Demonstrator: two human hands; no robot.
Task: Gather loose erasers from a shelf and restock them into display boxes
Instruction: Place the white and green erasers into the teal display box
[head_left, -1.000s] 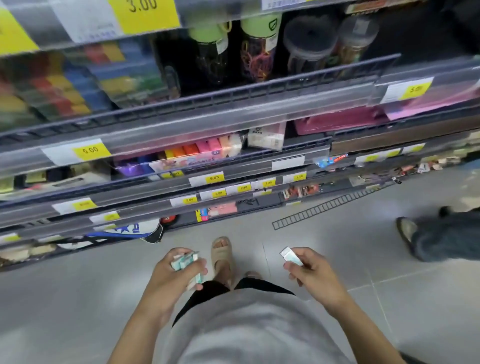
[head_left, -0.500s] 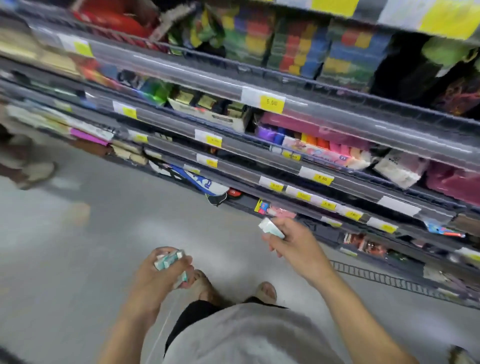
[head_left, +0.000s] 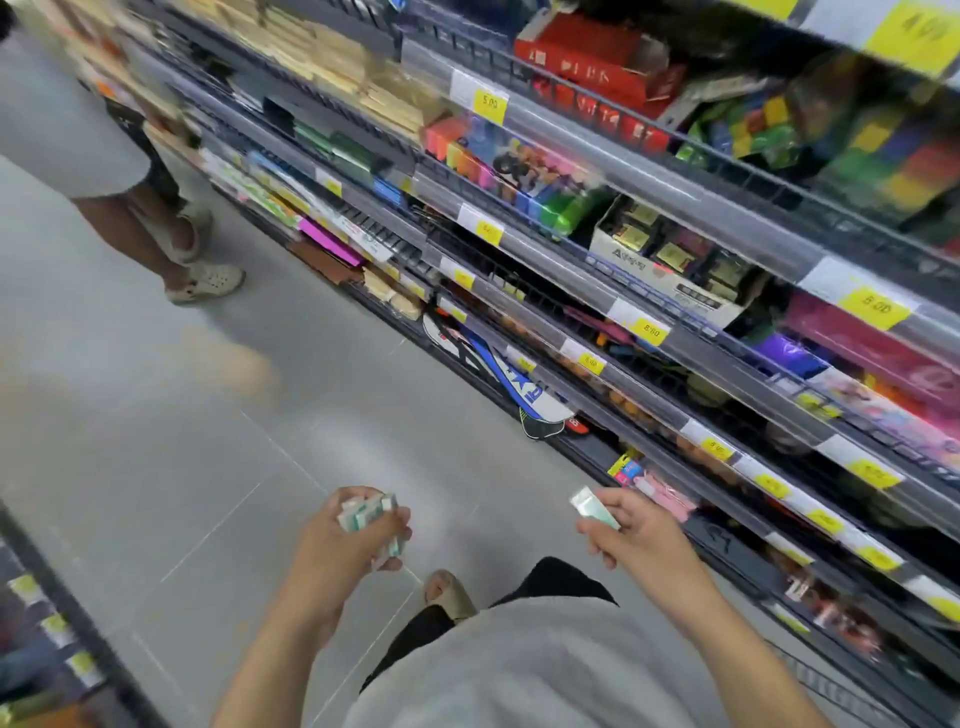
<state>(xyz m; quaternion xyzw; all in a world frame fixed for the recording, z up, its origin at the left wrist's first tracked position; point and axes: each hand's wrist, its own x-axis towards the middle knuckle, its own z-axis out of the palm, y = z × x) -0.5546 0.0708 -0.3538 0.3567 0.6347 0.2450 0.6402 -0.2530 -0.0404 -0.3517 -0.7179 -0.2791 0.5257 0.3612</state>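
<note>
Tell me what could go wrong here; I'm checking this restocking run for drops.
The left hand grips a whole bunch of erasers with some sticking out past the fingers, so one may slip to the floor. Another person stands close ahead in the aisle, so a bump is possible while walking.

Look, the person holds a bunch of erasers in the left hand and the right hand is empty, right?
Not quite. The head view shows the left hand gripping a bunch of erasers, but the right hand is not empty: it pinches one eraser.
</note>
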